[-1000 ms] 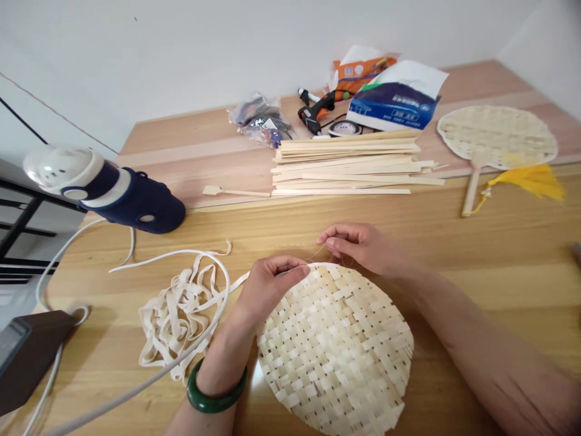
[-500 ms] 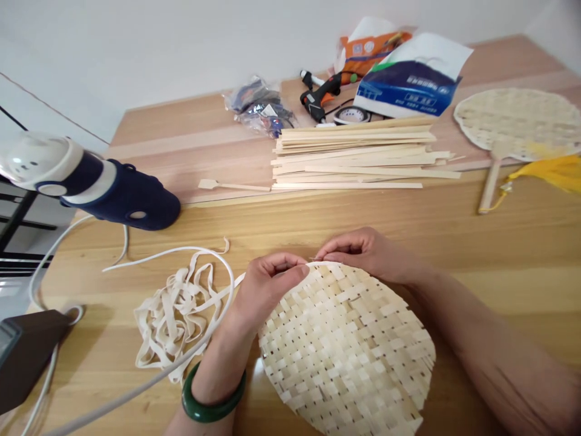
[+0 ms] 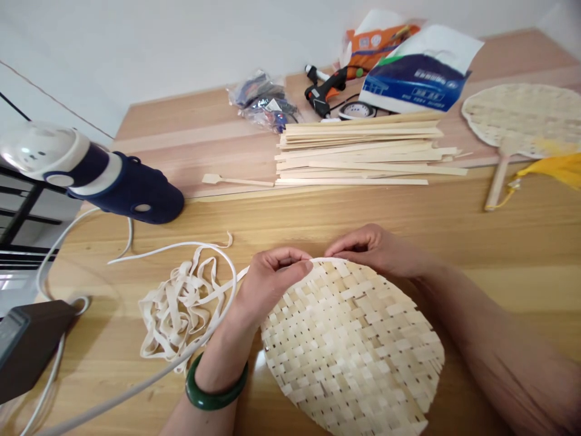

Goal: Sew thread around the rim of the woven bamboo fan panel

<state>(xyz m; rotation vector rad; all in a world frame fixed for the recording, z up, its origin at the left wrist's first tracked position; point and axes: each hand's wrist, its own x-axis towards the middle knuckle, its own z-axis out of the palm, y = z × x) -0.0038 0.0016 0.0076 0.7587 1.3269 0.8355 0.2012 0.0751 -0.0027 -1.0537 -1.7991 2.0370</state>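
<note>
A round woven bamboo mat (image 3: 349,345) lies on the wooden table right in front of me. My left hand (image 3: 276,281), with a green bangle (image 3: 213,387) on its wrist, pinches a white strip (image 3: 227,284) against the mat's far rim. That strip trails back to a loose tangled pile (image 3: 177,315) at the left. My right hand (image 3: 376,249) grips the same rim a little further right, its fingertips on the white strip where it lies along the edge.
Beyond the hands lie a stack of thin bamboo strips (image 3: 358,154), a finished woven fan with yellow tassel (image 3: 521,118), a glue gun (image 3: 322,91), a tissue pack (image 3: 413,82) and a plastic bag (image 3: 263,103). A navy-white appliance (image 3: 127,188) and its white cord sit left.
Both hands have closed in on the rim, and the white strip now lies along it between them. The view has tilted, so the table items sit higher and further right.
</note>
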